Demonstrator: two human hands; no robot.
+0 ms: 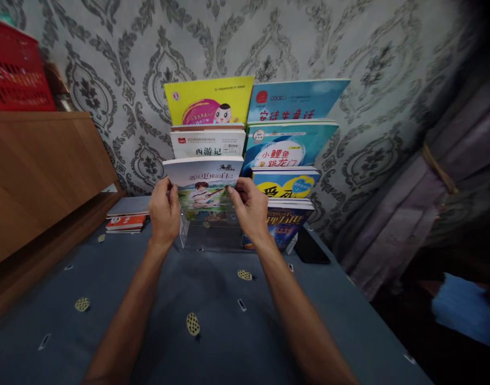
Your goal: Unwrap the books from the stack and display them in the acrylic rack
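Note:
Between my two hands is a book (pixel 207 187) with a child playing a guitar on its cover, upright in the left column of a clear tiered rack (pixel 212 235). My left hand (pixel 164 211) grips its left edge, thumb at the front. On the right edge, my right hand (pixel 250 206) holds it with the thumb on the cover. Directly behind stand a white book (pixel 208 143) and a yellow book (pixel 210 99). The right column holds a blue book (pixel 296 99), a teal book (pixel 290 141), a blue-and-yellow book (pixel 288 184) and a dark blue book (pixel 279 224).
Left of the rack lies a small stack of books (pixel 126 222), near a wooden cabinet (pixel 48 182) with a red basket (pixel 18 69) on top. A black phone-like slab (pixel 312 247) lies right of the rack. The dark cloth (pixel 156 331) has pineapple prints; a curtain (pixel 405 214) hangs at right.

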